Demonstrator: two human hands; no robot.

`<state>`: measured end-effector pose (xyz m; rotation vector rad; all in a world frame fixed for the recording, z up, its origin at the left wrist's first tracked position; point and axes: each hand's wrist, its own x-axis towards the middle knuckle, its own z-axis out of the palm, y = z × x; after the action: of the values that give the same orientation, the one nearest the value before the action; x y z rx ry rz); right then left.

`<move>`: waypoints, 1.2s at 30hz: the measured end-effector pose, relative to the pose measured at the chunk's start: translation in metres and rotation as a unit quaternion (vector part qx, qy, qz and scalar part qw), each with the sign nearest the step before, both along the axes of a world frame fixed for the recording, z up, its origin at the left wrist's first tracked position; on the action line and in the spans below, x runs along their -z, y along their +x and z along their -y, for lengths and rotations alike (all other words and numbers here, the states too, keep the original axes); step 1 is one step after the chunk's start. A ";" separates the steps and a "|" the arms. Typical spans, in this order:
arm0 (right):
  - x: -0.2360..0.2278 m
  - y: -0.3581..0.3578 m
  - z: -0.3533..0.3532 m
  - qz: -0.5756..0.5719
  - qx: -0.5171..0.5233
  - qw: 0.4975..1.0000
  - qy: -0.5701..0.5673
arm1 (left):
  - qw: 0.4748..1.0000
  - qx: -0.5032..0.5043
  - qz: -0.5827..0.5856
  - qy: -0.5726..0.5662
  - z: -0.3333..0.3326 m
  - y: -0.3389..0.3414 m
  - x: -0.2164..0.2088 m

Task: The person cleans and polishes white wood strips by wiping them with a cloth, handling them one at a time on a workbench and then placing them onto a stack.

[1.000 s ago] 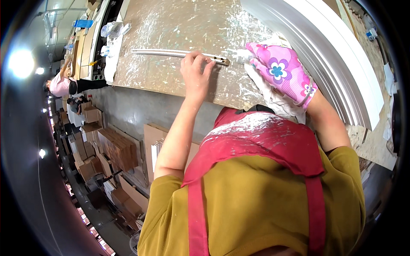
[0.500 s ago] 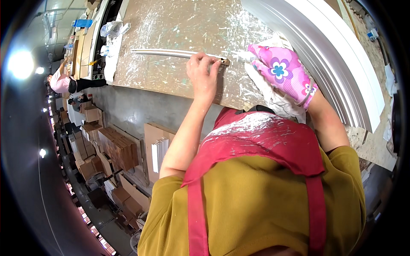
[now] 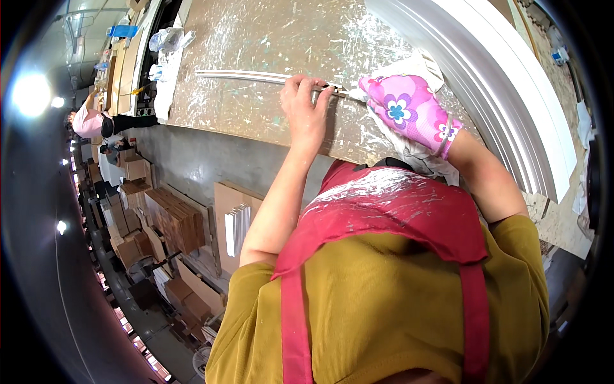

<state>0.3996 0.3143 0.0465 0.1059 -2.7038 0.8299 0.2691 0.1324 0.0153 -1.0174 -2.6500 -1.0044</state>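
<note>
My left hand (image 3: 305,114) pinches a narrow white strip (image 3: 240,76) near its right end, holding it on the paint-spattered workbench (image 3: 256,48). That end of the strip shows a dark part just past my fingers. My right hand (image 3: 403,109) wears a pink glove with a flower print and a band at the wrist. It is closed around something mostly hidden, and a white pointed tip (image 3: 354,93) sticks out toward the strip's end. A crumpled white cloth (image 3: 417,155) lies under and beside my gloved hand.
Long white moulding lengths (image 3: 505,83) are stacked along the bench's right side. Clear plastic wrap (image 3: 167,40) and white cloth lie at its left edge. On the floor to the left stand brown cardboard stacks (image 3: 173,221). A person in pink (image 3: 89,121) is far left.
My right hand has moved left, bringing the white tip up to the strip's end and uncovering more of the cloth behind it. My left hand has barely moved and keeps its pinch.
</note>
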 end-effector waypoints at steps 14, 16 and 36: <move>-0.007 0.013 -0.007 0.020 0.072 0.988 -0.133 | 0.999 0.032 -0.001 -0.026 0.003 -0.008 0.002; -0.013 0.015 -0.008 0.071 0.083 0.988 -0.108 | 0.999 0.028 -0.007 -0.032 0.002 -0.007 0.000; -0.009 0.026 -0.002 0.016 0.095 0.964 -0.249 | 0.991 -0.017 -0.096 -0.095 -0.008 0.009 -0.011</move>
<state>0.4259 0.3168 0.0550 -0.2776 -2.3943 1.4203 0.2784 0.1403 0.0261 -1.0437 -2.6302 -0.6203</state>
